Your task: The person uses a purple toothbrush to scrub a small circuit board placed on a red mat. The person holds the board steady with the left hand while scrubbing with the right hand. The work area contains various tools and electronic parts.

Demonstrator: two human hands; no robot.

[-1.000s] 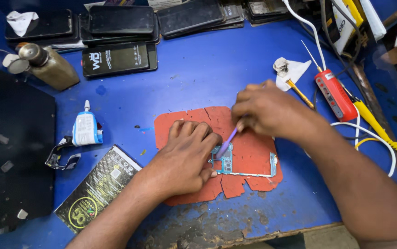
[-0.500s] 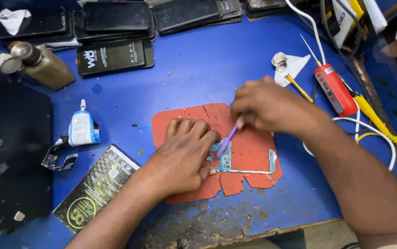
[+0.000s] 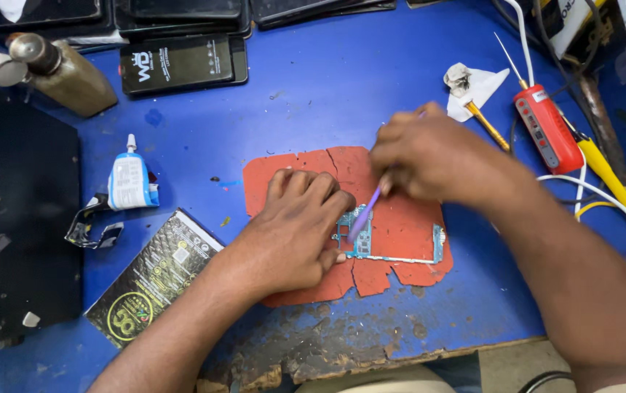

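Observation:
A small blue-green circuit board (image 3: 371, 244) lies on a cracked red mat (image 3: 400, 225) on the blue table (image 3: 313, 94). My left hand (image 3: 295, 229) lies palm-down over the board's left end, pinning it to the mat. My right hand (image 3: 429, 156) holds a thin purple tool (image 3: 364, 215) like a pen; its tip rests on the board's left part, just beside my left fingers. The board's left edge is hidden under my left hand.
A glue bottle (image 3: 129, 180) and a metal clip (image 3: 94, 229) lie left of the mat, a dark printed packet (image 3: 156, 273) at front left. Several phones (image 3: 182, 62) and a brown bottle (image 3: 65, 73) are at the back. A red tool (image 3: 546, 127), yellow and white cables (image 3: 611, 182) lie right.
The view has drifted slightly. Both hands stay on the board, with the purple tool's tip shifting only a little on it.

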